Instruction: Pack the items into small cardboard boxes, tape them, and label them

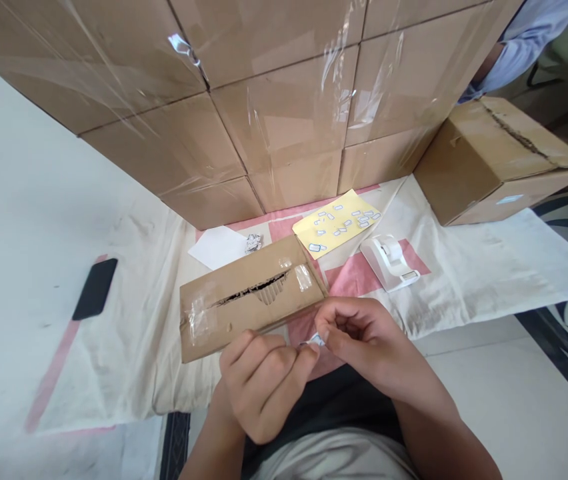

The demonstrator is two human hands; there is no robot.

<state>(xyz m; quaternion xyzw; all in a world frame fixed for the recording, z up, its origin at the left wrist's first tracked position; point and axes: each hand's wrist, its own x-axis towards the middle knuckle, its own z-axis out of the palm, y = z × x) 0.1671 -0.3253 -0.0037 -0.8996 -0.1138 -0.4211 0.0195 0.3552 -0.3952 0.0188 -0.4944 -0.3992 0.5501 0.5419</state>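
A small white label with a blue edge (317, 339) is between my two hands, in front of my body. My right hand (364, 340) pinches one end of it with thumb and index finger. Curled into a loose fist, my left hand (269, 377) grips the other end, though its fingertips are partly hidden. Just beyond the hands lies a cardboard box (244, 313) with a torn slit in its top and clear tape at both ends. Behind that box, a yellow sheet (331, 233) carries several similar small labels.
A white tape dispenser (389, 263) stands right of the box. White paper (219, 247) and a crumpled scrap (253, 243) lie behind it. A phone (95, 289) is at left. Stacked taped cartons (284, 127) form a wall behind; another carton (501, 160) and a person's sleeve (524, 50) are at right.
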